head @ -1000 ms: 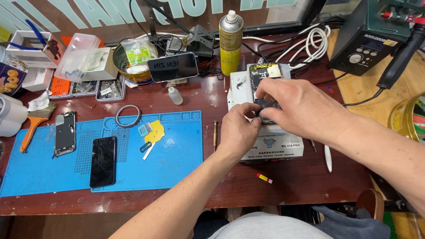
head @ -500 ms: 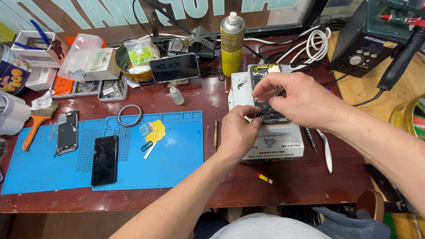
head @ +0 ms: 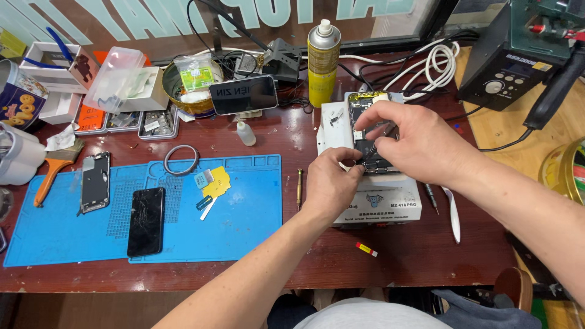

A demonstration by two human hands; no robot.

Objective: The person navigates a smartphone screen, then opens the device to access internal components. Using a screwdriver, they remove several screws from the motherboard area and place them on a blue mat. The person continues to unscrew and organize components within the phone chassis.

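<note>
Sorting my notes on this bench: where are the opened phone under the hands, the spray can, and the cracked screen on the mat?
opened phone (head: 364, 109), head view, upper exposed interior.
spray can (head: 323, 67), head view, yellow body.
cracked screen (head: 146, 220), head view, centre of dark glass.

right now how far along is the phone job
Done: the opened phone lies on the white heating box, and a cracked screen sits apart on the blue mat. In hand: the left hand and right hand work a thin dark tool inside it. Left: the phone is uncovered, not closed up.
</note>
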